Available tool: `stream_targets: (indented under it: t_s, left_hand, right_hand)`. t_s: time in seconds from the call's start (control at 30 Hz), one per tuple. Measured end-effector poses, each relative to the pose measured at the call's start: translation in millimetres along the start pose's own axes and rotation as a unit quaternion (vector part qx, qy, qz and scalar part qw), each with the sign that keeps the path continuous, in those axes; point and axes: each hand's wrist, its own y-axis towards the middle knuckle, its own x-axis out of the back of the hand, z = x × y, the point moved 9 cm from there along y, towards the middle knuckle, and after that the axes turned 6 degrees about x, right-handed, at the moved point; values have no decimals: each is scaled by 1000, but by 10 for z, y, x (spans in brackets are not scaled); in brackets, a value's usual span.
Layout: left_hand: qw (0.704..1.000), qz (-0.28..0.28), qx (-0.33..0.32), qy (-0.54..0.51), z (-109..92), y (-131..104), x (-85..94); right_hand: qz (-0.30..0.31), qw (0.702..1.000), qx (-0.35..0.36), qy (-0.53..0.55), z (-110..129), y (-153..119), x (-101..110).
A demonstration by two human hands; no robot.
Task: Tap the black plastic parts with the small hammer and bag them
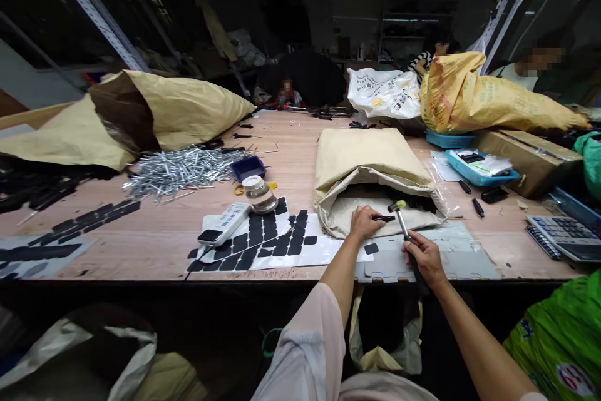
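Head view: left grip (364,221) pinched narrow on one end of a small black piece (386,218), the rest of it sticking out to the right, in front of the mouth of an open sack (370,147). Right grip (425,257) closed round a hammer (402,224), below and right of the piece; hammer head up close by the piece's free end, touching or just apart, cannot tell. Grey board (451,251) under the right grip, on the desk (291,163). My judgement on handling: steady pinch well back on the piece, fingertips clear of the hammer head, wrist loose, hammer face kept square to the piece, sack lip out of the way. Piece lies between left fingertips and hammer head.
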Motion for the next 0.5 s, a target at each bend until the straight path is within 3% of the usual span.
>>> stream_targets:
  t_s: [0.2, 0.5]
  left_hand:
    - [1000, -21, -20, 8, 11, -28, 7]
    - [998, -67, -16, 0, 51, 4, 77]
  right_hand:
    - [-59, 995, -59, 49, -74, 73, 116]
    - [-30, 997, -51, 58, -54, 48, 35]
